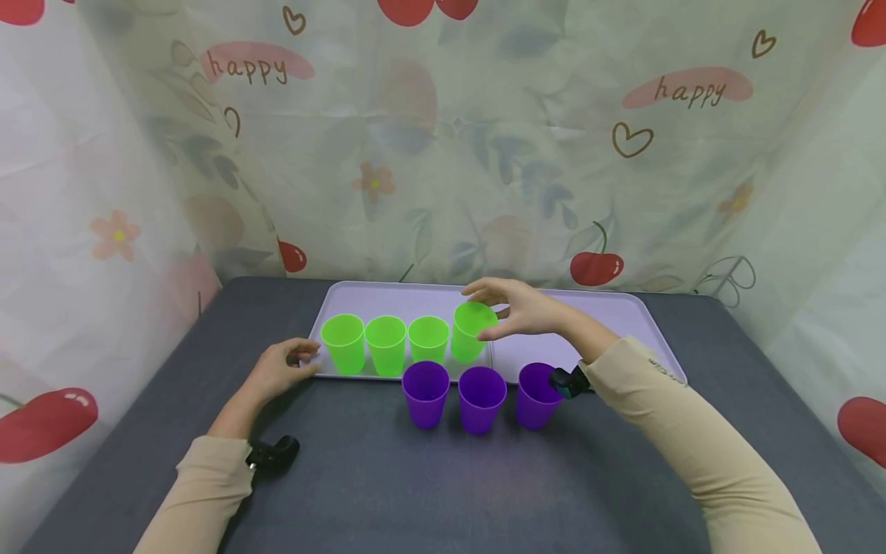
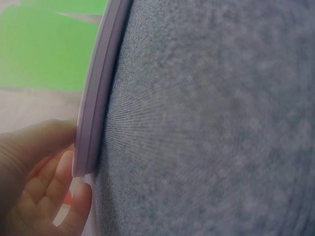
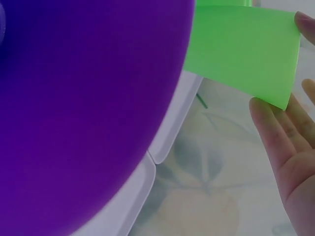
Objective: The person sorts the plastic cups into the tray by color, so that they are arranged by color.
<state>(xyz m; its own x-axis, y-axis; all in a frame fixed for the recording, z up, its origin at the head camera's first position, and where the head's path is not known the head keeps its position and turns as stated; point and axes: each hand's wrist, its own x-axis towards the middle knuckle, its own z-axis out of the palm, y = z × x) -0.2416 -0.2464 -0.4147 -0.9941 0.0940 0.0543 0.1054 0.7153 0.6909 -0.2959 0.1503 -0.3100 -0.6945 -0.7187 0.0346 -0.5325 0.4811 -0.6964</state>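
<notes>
Right hand (image 1: 521, 309) nearer: thumb near side, fingers far side, pinching bright-green tapered plastic cup (image 1: 464, 342) by rim. Cup body below fingers, long axis near upright, above middle of lilac rectangular tray (image 1: 536, 350). Left hand (image 1: 277, 371) at tray's left end; cannot tell if pinching.

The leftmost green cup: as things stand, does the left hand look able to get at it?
Probably yes: the left hand is close beside the leftmost green cup, at the near left corner of the tray, and no other cup stands between them.
</notes>
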